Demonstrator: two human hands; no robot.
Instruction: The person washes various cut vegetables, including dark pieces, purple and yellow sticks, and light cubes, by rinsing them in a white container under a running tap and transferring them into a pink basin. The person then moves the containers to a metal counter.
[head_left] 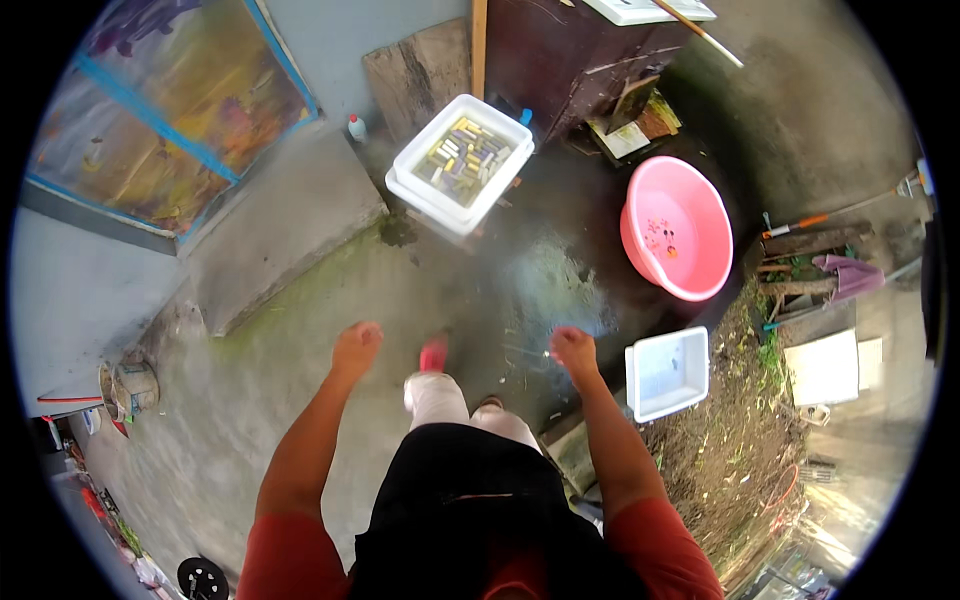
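In the head view, a person in red sleeves holds the left hand (358, 350) and right hand (573, 352) well apart over rough, damp concrete (250, 400); both have fingers curled inward, and from where I stand I cannot tell whether either grips anything. Ahead, between the two hands' lines, sits a rectangular white tub (425, 203) with a thick rim, filled with short yellow, white and violet pieces (467, 155). To the right stands a round, smooth pink basin (700, 220), small red and dark shapes on its bottom; nearer the right hand rests a pale oblong tub (668, 378). A grey slab (285, 225) juts in on the left below a blue-framed window (195, 90). A weathered board (418, 75) leans behind the filled tub, beside a dark cabinet (540, 50). Littered soil (720, 440) borders the right, where a purple cloth (850, 277) drapes.
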